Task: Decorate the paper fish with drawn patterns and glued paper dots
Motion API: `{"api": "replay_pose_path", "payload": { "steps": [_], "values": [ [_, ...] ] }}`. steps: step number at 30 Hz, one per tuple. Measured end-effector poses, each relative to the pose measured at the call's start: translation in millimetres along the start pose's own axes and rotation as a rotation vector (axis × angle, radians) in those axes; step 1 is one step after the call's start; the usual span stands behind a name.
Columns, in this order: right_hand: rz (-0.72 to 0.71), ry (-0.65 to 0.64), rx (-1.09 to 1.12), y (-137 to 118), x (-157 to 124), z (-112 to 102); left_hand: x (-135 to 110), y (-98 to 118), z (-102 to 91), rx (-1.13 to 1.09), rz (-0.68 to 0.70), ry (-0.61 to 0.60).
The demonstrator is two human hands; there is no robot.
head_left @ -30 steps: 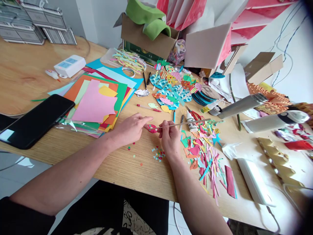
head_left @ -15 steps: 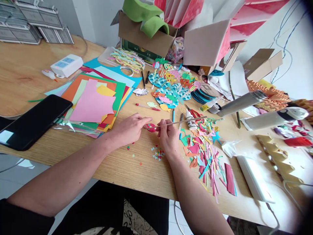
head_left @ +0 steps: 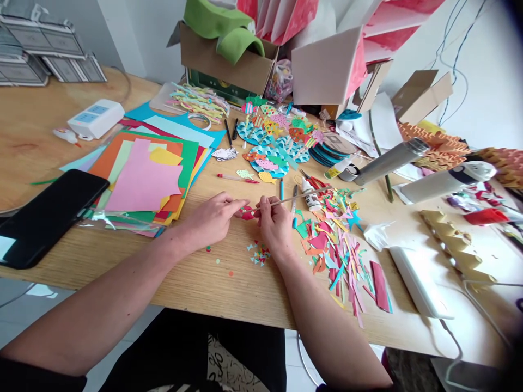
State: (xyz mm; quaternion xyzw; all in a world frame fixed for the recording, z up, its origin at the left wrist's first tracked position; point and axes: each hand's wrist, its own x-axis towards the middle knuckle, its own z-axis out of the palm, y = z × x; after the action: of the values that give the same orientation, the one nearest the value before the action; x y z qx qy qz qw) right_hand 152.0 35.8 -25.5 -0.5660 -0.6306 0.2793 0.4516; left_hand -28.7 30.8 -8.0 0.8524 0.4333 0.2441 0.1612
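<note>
My left hand (head_left: 210, 222) lies on the wooden table (head_left: 196, 277) with its fingers stretched out, their tips at a small red paper cut-out (head_left: 247, 213). My right hand (head_left: 275, 224) pinches a thin wooden stick (head_left: 294, 200) between thumb and fingers. The stick's near end reaches toward the cut-out, and its far end points up to the right. Just beyond the hands lie a glue bottle (head_left: 311, 196) and a heap of coloured paper scraps (head_left: 339, 250). Confetti-like bits (head_left: 259, 253) lie below my right hand.
Blue paper wave cut-outs with paper fish (head_left: 272, 163) lie ahead. Stacked coloured card (head_left: 143, 174) and a black phone (head_left: 49, 218) are on the left. A cardboard box (head_left: 224, 60) holds green foam. A silver tube (head_left: 392, 160) and white cylinder (head_left: 445, 182) lie on the right.
The view has swung, so the table contents sit further left in the frame. The stick tilts slightly more, and my hands stay close around the red cut-out.
</note>
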Motion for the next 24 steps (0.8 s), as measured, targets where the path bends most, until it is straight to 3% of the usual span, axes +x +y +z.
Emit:
{"api": "replay_pose_path", "payload": {
  "steps": [9,18,24],
  "values": [
    [0.052,0.025,0.047,2.0,2.4,-0.5,-0.1,-3.5,3.5,0.017,0.001,-0.023],
    [0.15,0.065,0.265,5.0,7.8,-0.6,0.2,-3.3,5.0,0.069,-0.016,-0.014],
    [0.129,0.044,0.202,6.1,6.9,-0.5,-0.3,-4.0,5.1,0.076,-0.021,-0.024]
  ]
}}
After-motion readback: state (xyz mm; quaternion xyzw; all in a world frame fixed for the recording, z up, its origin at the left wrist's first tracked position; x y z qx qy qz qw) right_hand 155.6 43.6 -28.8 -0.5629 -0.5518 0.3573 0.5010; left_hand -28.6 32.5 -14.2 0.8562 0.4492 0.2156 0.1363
